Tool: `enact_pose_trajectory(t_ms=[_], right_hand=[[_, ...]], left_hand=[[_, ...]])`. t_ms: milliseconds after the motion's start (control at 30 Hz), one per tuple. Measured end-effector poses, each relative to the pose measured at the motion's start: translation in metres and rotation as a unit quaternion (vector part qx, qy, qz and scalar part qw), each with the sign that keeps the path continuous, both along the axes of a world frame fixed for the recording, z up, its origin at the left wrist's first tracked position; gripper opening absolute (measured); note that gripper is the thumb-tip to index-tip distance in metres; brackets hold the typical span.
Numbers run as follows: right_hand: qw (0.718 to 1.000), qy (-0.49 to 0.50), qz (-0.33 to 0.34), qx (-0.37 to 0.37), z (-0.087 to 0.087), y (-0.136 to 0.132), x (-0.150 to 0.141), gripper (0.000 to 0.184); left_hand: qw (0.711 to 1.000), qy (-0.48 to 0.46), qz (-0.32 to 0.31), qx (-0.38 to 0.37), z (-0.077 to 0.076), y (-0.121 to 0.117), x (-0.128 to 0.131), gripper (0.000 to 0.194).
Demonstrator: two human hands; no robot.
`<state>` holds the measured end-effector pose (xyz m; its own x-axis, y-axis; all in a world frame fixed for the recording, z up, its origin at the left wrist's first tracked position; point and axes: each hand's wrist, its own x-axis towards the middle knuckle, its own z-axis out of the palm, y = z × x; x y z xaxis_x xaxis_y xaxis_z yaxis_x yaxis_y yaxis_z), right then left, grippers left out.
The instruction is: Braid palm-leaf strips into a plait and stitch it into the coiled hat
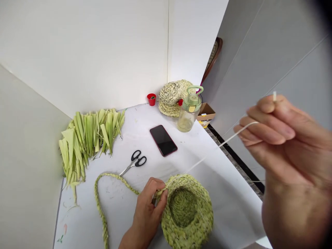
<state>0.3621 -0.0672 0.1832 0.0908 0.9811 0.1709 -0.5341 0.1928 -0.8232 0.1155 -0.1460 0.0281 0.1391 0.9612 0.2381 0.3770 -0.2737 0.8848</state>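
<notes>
My left hand [149,209] pinches a green braid [100,204] against the rim of a round woven basket [192,226]. The basket's opening faces up toward me, and the braid's free length loops away to the left over the table. Raised at the right, my right hand [285,135] is closed on a white thread [228,140]. This thread runs taut from the basket's far rim up to the fingers. A short pale tip pokes out above my thumb and forefinger; whether it is thread or a needle I cannot tell.
Scissors [133,162] and a phone [163,140] lie on the white table [140,128]. Husk strips [90,135] are piled at left. Behind stand a red cup [151,99], coiled woven pieces [171,95] and a bottle [187,117]. A cardboard box [207,112] sits beyond the table's right edge.
</notes>
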Motion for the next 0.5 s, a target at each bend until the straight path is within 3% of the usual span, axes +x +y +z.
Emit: enact_pose_trajectory(t_ms=[200,433,500], right_hand=[[0.995,0.021,-0.089,-0.026,-0.001,-0.002,0.021,0.044],[0.997,-0.045,-0.044,-0.047,-0.025,-0.008,0.046,0.019],[0.995,-0.068,-0.062,-0.033,-0.028,-0.01,0.051,0.014]], left_hand=[[0.999,-0.016,-0.027,-0.015,0.006,-0.003,0.002,0.005],[0.993,-0.01,0.054,-0.106,0.011,-0.001,-0.001,0.008],[0.991,-0.009,0.061,-0.122,0.011,-0.001,-0.002,0.009]])
